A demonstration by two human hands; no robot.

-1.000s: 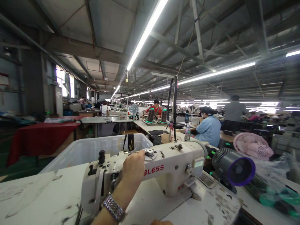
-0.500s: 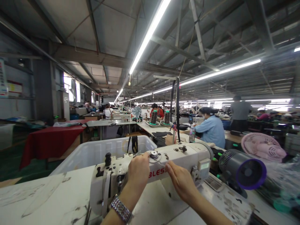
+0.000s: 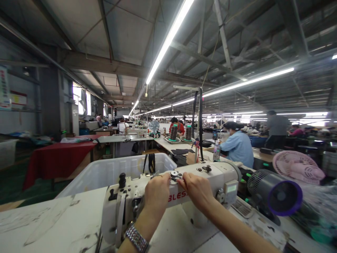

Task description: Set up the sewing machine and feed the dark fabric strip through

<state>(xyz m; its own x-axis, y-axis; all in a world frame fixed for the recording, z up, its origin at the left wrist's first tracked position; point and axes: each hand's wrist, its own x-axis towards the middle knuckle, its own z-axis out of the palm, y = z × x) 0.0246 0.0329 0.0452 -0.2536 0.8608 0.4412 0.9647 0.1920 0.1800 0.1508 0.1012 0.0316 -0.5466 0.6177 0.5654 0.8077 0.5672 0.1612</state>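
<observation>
— Where are the hands?
— Both are up on top of the white sewing machine [image 3: 168, 195], which stands on the table [image 3: 52, 225]. The left hand [image 3: 157, 192] and right hand [image 3: 197, 189] meet at the small metal disc [image 3: 174, 174] on its arm.
— And each grip?
— Narrow, fingertips pinched near that disc; whether they hold thread, I cannot tell.
— Behind it?
— A white bin [image 3: 105, 172]; a grey fan [image 3: 273, 193] to the right.

Sewing machine [image 3: 205, 182] under both hands: glossy painted metal. Behind it, translucent plastic bin [image 3: 105, 172]. Left wrist: polished metal watch [image 3: 136, 239].
</observation>
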